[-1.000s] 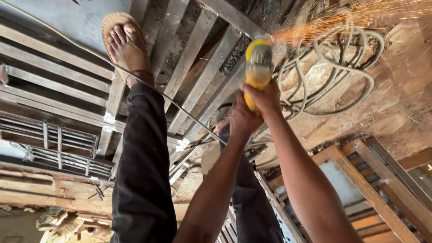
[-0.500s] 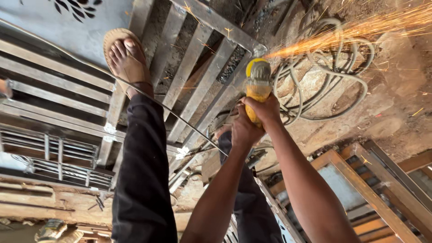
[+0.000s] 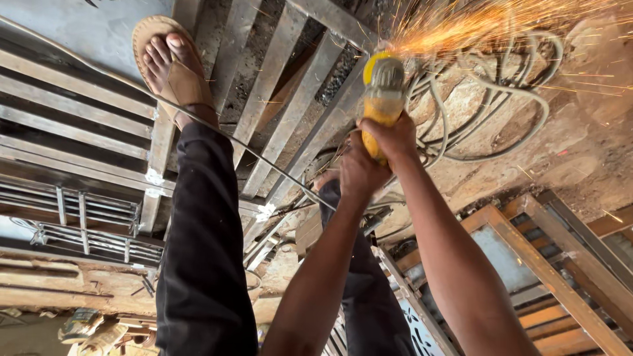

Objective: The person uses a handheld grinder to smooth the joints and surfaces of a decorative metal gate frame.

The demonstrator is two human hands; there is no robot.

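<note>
Both my hands grip a yellow angle grinder (image 3: 384, 86). My right hand (image 3: 394, 137) wraps the body just behind the head. My left hand (image 3: 357, 173) holds the rear of the tool, below the right. The grinder's head presses on the top corner of a grey metal bar frame (image 3: 310, 125). Orange sparks (image 3: 475, 26) spray up and to the right. My sandalled foot (image 3: 173, 66) stands on the frame's left side, with my dark trouser leg (image 3: 204, 250) below it.
A coil of pale hose or cable (image 3: 501, 99) lies on the dirt right of the grinder. A thin cord (image 3: 264, 165) runs diagonally across the frame. Metal grilles (image 3: 79, 224) lie at left, and rusty framed panels (image 3: 527, 264) at lower right.
The grinder stays pressed on the frame's corner in both hands. The spark spray has grown wider and brighter. The view has shifted slightly.
</note>
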